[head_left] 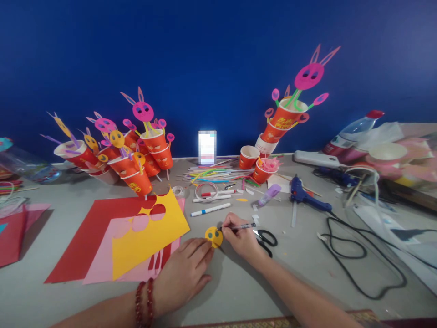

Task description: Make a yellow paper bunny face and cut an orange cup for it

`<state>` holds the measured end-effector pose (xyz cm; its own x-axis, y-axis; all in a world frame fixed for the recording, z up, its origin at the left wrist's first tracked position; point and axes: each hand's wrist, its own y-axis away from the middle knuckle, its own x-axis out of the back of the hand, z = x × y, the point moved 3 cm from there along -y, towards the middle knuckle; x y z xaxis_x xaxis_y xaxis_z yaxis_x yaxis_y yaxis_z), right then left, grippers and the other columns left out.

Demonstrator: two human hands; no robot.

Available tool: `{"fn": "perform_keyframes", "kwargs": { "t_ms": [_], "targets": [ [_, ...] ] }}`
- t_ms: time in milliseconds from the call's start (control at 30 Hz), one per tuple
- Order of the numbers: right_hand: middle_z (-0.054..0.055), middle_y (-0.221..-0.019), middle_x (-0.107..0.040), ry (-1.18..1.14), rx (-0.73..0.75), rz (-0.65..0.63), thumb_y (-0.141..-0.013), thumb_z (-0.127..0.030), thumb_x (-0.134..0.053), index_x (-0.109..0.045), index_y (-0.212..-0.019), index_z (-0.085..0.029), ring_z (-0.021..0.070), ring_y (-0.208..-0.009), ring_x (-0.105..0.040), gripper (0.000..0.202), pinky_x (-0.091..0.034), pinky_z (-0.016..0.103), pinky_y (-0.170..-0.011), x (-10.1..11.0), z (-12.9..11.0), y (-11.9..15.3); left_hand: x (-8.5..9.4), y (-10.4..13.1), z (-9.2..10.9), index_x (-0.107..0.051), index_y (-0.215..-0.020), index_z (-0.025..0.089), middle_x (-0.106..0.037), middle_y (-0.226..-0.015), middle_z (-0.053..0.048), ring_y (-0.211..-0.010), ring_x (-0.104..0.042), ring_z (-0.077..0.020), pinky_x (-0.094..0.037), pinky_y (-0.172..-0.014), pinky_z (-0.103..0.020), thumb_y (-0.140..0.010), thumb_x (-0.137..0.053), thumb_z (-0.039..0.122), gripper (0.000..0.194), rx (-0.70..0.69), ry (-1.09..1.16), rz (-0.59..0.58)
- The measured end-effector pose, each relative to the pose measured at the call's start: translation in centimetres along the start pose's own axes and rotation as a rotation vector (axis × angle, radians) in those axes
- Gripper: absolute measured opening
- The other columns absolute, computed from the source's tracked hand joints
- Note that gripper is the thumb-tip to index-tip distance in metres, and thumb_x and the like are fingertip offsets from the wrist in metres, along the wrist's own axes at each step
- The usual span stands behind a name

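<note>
With right hand (243, 243), grip pen (246, 226) low, close to upper right rim of disc (214, 238); cannot tell from here whether touching. With left hand (182, 269), grasp nothing; rest fingertips on lower left rim of disc, flat on table (218, 300) between both hands, near yellow sheet (160, 239). Best to press steadily, leave dark eye spots (210, 234) untouched in case of wet ink, draw lightly, and mind scissors (262, 233) beside right wrist.

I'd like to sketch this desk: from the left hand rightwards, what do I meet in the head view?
Left hand, yellow paper circle, right hand holding a pen, black-handled scissors, blue glue gun, red-capped bottle.
</note>
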<state>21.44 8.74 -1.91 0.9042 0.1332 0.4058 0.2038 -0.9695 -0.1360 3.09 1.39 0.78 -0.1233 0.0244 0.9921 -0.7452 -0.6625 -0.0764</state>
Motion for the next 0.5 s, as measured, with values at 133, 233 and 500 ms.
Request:
{"fn": "perform_keyframes", "kwargs": {
  "t_ms": [133, 233, 500],
  "targets": [
    [-0.006, -0.058, -0.047, -0.003, -0.002, 0.001, -0.076, -0.016, -0.05, -0.049, -0.067, -0.022, 0.0123, -0.054, -0.041, 0.011, -0.032, 0.023, -0.052, 0.03, -0.33, -0.06, -0.19, 0.11, 0.01, -0.054, -0.132, 0.014, -0.06, -0.135, -0.011, -0.125, -0.051, -0.0273, -0.038, -0.108, -0.043, -0.097, -0.055, 0.043, 0.046, 0.001, 0.003, 0.012],
    [-0.005, -0.058, -0.047, 0.002, -0.003, 0.01, -0.075, -0.016, -0.05, -0.049, -0.066, -0.022, 0.0123, -0.054, -0.042, 0.011, -0.032, 0.023, -0.052, 0.1, -0.55, -0.07, -0.14, 0.07, 0.01, -0.054, -0.132, 0.014, -0.06, -0.135, -0.011, -0.125, -0.051, -0.0273, -0.039, -0.107, -0.043, -0.097, -0.055, 0.043, 0.046, -0.003, 0.006, 0.005],
    [-0.005, -0.057, -0.045, -0.07, -0.012, 0.035, -0.076, -0.017, -0.05, -0.048, -0.064, -0.021, 0.0116, -0.052, -0.04, 0.013, -0.029, 0.023, -0.048, 0.13, -0.2, 0.24, 0.13, -0.01, -0.08, -0.054, -0.133, 0.013, -0.059, -0.136, -0.01, -0.125, -0.05, -0.0269, -0.04, -0.107, -0.042, -0.098, -0.052, 0.045, 0.048, -0.003, -0.004, -0.012]
  ]
}}
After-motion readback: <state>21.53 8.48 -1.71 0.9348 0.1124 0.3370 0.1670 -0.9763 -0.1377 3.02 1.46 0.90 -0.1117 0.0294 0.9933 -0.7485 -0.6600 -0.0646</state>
